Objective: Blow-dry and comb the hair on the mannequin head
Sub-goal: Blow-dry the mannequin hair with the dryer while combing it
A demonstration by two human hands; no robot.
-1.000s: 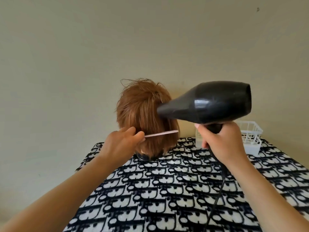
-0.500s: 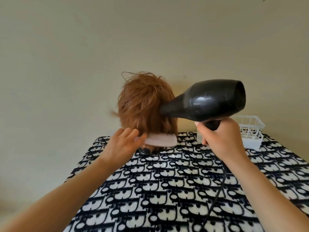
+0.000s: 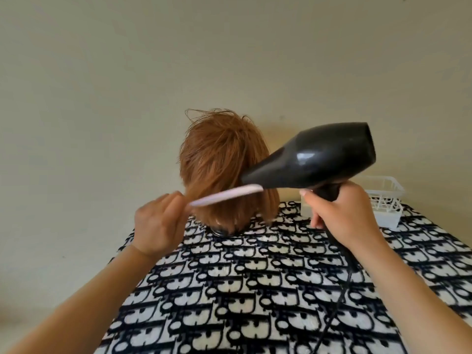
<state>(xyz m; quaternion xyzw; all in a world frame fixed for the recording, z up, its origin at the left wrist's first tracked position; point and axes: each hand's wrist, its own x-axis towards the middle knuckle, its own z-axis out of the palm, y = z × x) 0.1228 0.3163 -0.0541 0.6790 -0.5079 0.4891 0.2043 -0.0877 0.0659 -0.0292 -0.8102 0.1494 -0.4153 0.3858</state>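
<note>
I am seeing one mannequin head standing on the patterned cloth. My left hand is pinching one pink comb against its hair; my right hand is gripping one black dryer, nozzle at the hair. One white basket is sitting behind.

There is one mannequin head, wearing one mop of auburn hair. One black hair dryer is in view, with one dark cord running from it. There is one pink comb and one white slatted basket. One black-and-white patterned cloth lies under them all. Two hands show: one left hand and one right hand.
</note>
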